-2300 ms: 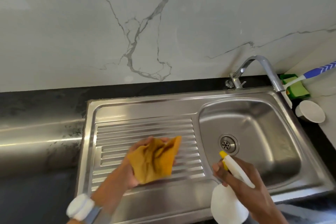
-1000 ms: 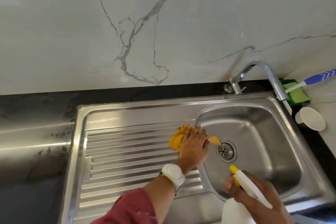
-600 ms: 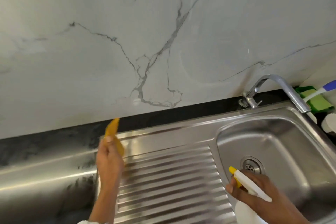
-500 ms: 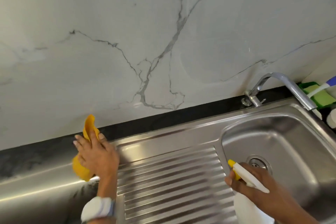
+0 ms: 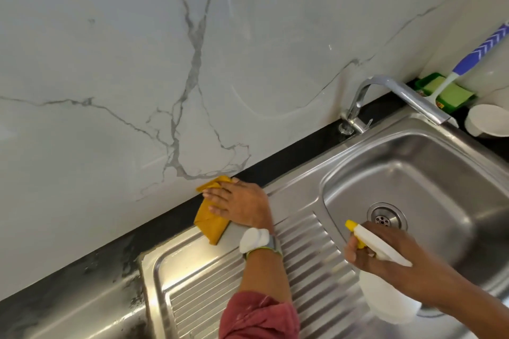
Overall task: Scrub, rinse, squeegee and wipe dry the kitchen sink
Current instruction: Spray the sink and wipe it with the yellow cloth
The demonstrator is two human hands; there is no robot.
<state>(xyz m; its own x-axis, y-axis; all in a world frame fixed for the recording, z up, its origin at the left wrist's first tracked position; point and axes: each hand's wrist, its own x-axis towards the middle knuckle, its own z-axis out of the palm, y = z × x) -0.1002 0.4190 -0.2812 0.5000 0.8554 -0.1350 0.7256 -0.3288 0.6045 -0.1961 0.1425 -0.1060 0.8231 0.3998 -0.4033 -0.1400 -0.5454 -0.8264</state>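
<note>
The left hand (image 5: 242, 208) lies flat with fingers straight, pressing a folded yellow cloth (image 5: 210, 221) onto the back rim of the sink (image 5: 297, 190), where the steel meets the dark desk (image 5: 289, 162) under the marble wall; the right hand (image 5: 391, 264) has its fingers curled round the neck of a white spray bottle (image 5: 385, 283) with a yellow nozzle, held over the near edge of the basin. This looks like the wipe-dry stage, working the drainboard's back edge. To do it well, I would keep the palm flat so the whole fold bears on the metal, draw it along the rim in one long pass toward the tap (image 5: 396, 93), follow the grooves of the drainboard rather than cross them, and turn the cloth to a dry face once it feels damp; the seam against the desk will likely hold water, so an edge of the fold pushed into it should help. Count: one sink with one basin and one drain (image 5: 385, 217), one tap, one cloth, one spray bottle, one green sponge (image 5: 451, 93) in its holder, one blue-handled brush (image 5: 479, 49), one white cup (image 5: 487, 120), one wrist band (image 5: 254, 239), two hands
</note>
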